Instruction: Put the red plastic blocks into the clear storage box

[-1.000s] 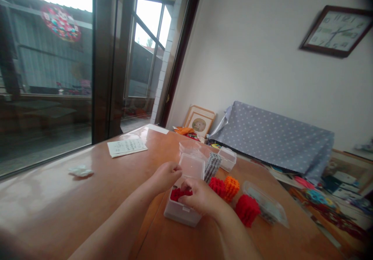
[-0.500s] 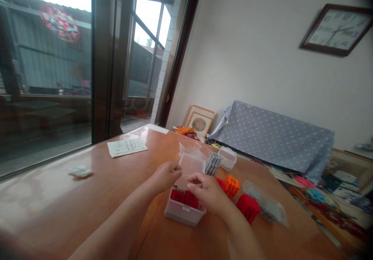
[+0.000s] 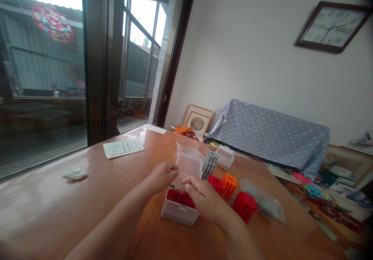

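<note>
A small clear plastic box (image 3: 179, 213) stands on the table before me, its lid (image 3: 189, 164) hinged back. Inside lie red toothed pieces (image 3: 175, 195). My left hand (image 3: 162, 177) hovers over the box's far left side, its fingertips pinched together. Over the right side of the box is my right hand (image 3: 204, 196), fingers curled and thumb against them. Anything held in either pinch is too small or hidden to make out. Just right of my right hand sit a red block (image 3: 215, 184), an orange block (image 3: 229, 185) and a larger red bundle (image 3: 245, 207).
Behind the lid stands a grey bundle (image 3: 210, 165) beside another clear box (image 3: 225, 156). A clear long container (image 3: 262, 200) lies at the right. Papers (image 3: 124, 148) and a crumpled white wrapper (image 3: 75, 174) rest on the left of the brown table (image 3: 96, 198).
My right hand's fingers have drawn in closer to the thumb, and the hand has turned slightly. My left hand stays pinched. The whole view has shifted a little.
</note>
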`<state>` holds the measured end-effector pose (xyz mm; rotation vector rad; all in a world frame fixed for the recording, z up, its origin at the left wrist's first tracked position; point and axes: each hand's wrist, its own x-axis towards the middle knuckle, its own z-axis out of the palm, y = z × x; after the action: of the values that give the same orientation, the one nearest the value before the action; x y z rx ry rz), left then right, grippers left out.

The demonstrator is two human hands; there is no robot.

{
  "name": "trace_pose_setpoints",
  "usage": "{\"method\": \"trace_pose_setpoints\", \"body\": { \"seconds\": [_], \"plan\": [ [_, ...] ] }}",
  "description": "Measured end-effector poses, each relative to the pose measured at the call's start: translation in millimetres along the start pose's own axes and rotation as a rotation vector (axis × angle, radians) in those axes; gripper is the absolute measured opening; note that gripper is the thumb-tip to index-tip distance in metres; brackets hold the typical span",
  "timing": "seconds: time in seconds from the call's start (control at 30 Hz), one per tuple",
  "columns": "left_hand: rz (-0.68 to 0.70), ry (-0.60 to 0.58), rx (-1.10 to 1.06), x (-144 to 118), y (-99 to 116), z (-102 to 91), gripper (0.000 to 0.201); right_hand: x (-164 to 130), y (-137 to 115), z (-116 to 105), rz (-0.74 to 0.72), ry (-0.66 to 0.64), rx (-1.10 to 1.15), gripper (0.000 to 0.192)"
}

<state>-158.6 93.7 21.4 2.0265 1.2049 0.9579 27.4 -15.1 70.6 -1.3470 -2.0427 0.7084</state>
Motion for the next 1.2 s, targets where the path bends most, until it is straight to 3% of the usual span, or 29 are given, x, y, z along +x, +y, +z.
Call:
{"method": "trace_pose_setpoints", "body": {
  "seconds": [0.27,0.77,1.0,1.13,1.2],
  "plan": [
    [-0.004,-0.027,-0.027,1.1,-2.5,0.5,0.025,27.3,1.0,18.3,-0.008,-0.103,-0.140,0.017],
    [0.023,-0.034,0.015,0.1,0.6,-3.0,0.025,30.4,5.7,19.0,-0.002,-0.016,-0.111,0.018],
    [0.017,-0.045,0.013,-1.4,3.4,-4.3,0.026,0.4,21.8,-11.4,0.032,0.324,0.231,0.027],
    [-0.011,-0.021,0.000,-1.3,3.9,-2.9,0.026,-24.9,47.2,-36.7,0.138,0.718,0.309,0.036],
    [0.007,-0.025,-0.004,-1.0,2.4,-2.2,0.026,-34.8,64.0,-44.5,0.174,0.797,0.346,0.038]
  ]
}}
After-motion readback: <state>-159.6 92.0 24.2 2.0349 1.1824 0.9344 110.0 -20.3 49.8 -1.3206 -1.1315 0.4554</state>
